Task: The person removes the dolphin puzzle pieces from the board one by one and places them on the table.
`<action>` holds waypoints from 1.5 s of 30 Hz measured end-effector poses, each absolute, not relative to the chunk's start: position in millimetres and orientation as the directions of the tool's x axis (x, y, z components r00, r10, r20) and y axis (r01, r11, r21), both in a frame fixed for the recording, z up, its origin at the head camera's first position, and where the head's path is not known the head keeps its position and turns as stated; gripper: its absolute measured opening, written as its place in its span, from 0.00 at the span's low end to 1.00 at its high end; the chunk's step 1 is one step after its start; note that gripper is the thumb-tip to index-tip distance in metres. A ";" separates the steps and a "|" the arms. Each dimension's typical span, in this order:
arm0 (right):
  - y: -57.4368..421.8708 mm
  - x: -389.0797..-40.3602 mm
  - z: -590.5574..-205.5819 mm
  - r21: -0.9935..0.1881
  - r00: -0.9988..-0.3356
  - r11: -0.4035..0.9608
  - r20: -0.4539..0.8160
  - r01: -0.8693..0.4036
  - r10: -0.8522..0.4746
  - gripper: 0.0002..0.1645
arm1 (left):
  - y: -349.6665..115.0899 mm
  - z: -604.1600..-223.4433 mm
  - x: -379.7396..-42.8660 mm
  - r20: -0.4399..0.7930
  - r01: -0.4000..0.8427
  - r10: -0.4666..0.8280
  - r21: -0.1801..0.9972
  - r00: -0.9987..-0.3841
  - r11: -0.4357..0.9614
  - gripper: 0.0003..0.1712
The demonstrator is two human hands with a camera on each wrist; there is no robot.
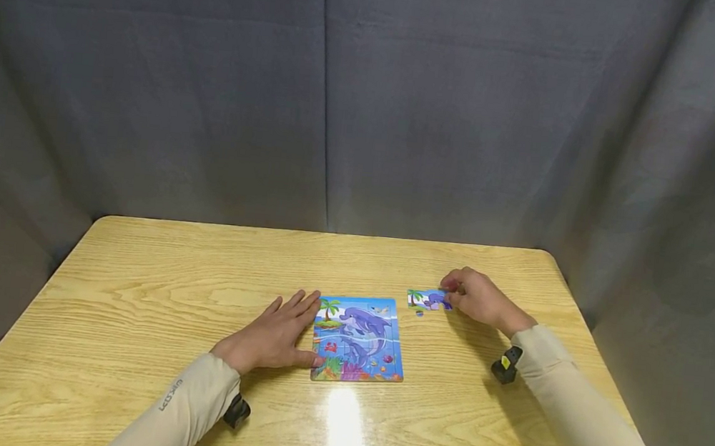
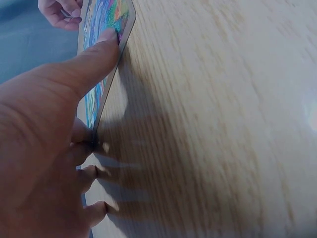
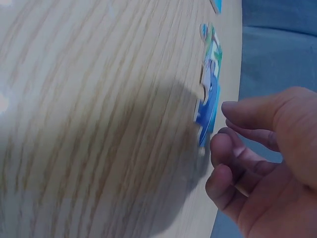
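A square dolphin jigsaw puzzle (image 1: 361, 345) lies on the table, its picture of dolphins, a palm tree and coral facing up. My left hand (image 1: 278, 334) rests at its left side with fingers spread, the thumb over the lower left corner and the other fingertips along the left edge. To the upper right lie a few joined puzzle pieces (image 1: 430, 300) with a palm tree and a purple dolphin. Over their right end is my right hand (image 1: 476, 297); in the right wrist view its fingers bend loosely beside the pieces (image 3: 210, 94), with nothing seen between them.
The wooden table (image 1: 165, 269) has a bright glare in front of the puzzle. Grey curtains (image 1: 215, 94) hang behind the table and on both sides. A dark wrist camera (image 1: 505, 366) is strapped under the right sleeve, another (image 1: 237, 411) under the left.
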State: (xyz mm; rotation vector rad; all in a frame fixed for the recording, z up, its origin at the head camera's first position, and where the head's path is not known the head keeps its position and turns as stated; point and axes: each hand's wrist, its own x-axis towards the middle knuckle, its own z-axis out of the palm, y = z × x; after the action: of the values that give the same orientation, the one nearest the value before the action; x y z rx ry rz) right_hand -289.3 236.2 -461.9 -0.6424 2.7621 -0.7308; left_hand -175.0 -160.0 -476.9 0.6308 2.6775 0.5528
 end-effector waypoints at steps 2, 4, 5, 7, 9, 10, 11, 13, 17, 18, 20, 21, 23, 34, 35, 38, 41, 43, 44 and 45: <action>233.1 -288.8 -461.9 -0.517 -0.877 0.773 -0.083 -0.369 -0.474 0.14 | -160.5 -477.1 -175.4 -0.226 0.352 0.482 0.441 -0.847 0.826 0.61; 228.4 -287.4 -461.9 -0.525 -0.874 0.766 -0.084 -0.370 -0.479 0.14 | -161.1 -477.6 -175.4 -0.225 0.353 0.481 0.440 -0.847 0.826 0.61; 225.4 -286.5 -461.8 -0.530 -0.872 0.763 -0.086 -0.370 -0.483 0.14 | -161.3 -477.8 -175.3 -0.225 0.353 0.481 0.439 -0.847 0.827 0.61; 218.4 -284.3 -461.4 -0.537 -0.863 0.754 -0.090 -0.379 -0.498 0.14 | -161.7 -478.0 -175.1 -0.227 0.352 0.480 0.436 -0.847 0.828 0.61; 210.6 -281.5 -461.0 -0.544 -0.853 0.744 -0.094 -0.388 -0.513 0.13 | -162.0 -478.4 -175.2 -0.229 0.352 0.480 0.434 -0.847 0.829 0.61; 206.5 -279.7 -460.6 -0.549 -0.845 0.735 -0.093 -0.397 -0.526 0.13 | -162.0 -478.5 -175.4 -0.228 0.353 0.479 0.433 -0.847 0.830 0.61; 202.5 -278.4 -460.8 -0.549 -0.837 0.727 -0.088 -0.411 -0.540 0.13 | -161.9 -478.6 -175.6 -0.228 0.352 0.479 0.433 -0.848 0.830 0.61; 194.9 -276.3 -461.7 -0.550 -0.820 0.713 -0.085 -0.435 -0.566 0.12 | -161.7 -479.1 -176.2 -0.226 0.353 0.479 0.433 -0.848 0.830 0.61; 180.1 -272.5 -463.9 -0.543 -0.789 0.689 -0.075 -0.480 -0.610 0.11 | -161.8 -479.3 -176.7 -0.222 0.357 0.481 0.431 -0.848 0.829 0.61; 176.7 -271.5 -464.4 -0.539 -0.783 0.687 -0.078 -0.487 -0.617 0.11 | -162.0 -479.4 -176.7 -0.221 0.358 0.482 0.432 -0.848 0.828 0.61; 170.2 -268.9 -464.5 -0.534 -0.774 0.684 -0.083 -0.497 -0.628 0.12 | -162.3 -479.4 -176.6 -0.220 0.358 0.483 0.434 -0.848 0.827 0.61; 167.5 -267.9 -464.6 -0.533 -0.770 0.682 -0.087 -0.500 -0.632 0.12 | -162.2 -479.4 -176.6 -0.220 0.359 0.483 0.434 -0.848 0.827 0.61; 163.0 -266.5 -464.6 -0.529 -0.765 0.683 -0.095 -0.504 -0.637 0.13 | -162.0 -479.5 -176.7 -0.218 0.358 0.482 0.434 -0.848 0.827 0.61; 147.3 -261.4 -463.7 -0.521 -0.743 0.677 -0.118 -0.519 -0.659 0.17 | -161.4 -479.5 -176.2 -0.225 0.355 0.480 0.432 -0.848 0.829 0.61; 146.7 -261.1 -463.6 -0.519 -0.738 0.673 -0.113 -0.527 -0.665 0.18 | -161.4 -479.4 -176.1 -0.226 0.354 0.480 0.432 -0.848 0.829 0.61; 145.2 -260.5 -464.2 -0.517 -0.729 0.664 -0.106 -0.541 -0.677 0.18 | -161.2 -478.9 -176.2 -0.225 0.354 0.477 0.428 -0.850 0.832 0.61; 144.2 -260.2 -464.8 -0.514 -0.730 0.663 -0.099 -0.545 -0.676 0.19 | -160.7 -478.4 -176.2 -0.223 0.355 0.476 0.423 -0.851 0.834 0.62; 143.9 -260.0 -464.9 -0.511 -0.732 0.663 -0.094 -0.546 -0.675 0.19 | -160.4 -478.4 -176.2 -0.224 0.355 0.476 0.424 -0.850 0.833 0.62; 143.8 -260.0 -464.7 -0.510 -0.733 0.663 -0.089 -0.548 -0.675 0.19 | -160.3 -478.5 -176.1 -0.225 0.353 0.476 0.427 -0.850 0.832 0.61; 143.6 -260.1 -464.4 -0.512 -0.735 0.664 -0.088 -0.545 -0.672 0.18 | -160.2 -478.7 -176.1 -0.226 0.352 0.476 0.429 -0.850 0.832 0.61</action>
State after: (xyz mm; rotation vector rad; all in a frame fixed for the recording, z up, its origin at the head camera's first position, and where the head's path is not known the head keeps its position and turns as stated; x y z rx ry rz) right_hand -260.1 143.6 -464.4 -0.9768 2.6115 -0.6741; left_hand -176.1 -160.2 -478.7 0.6262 2.6880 0.5390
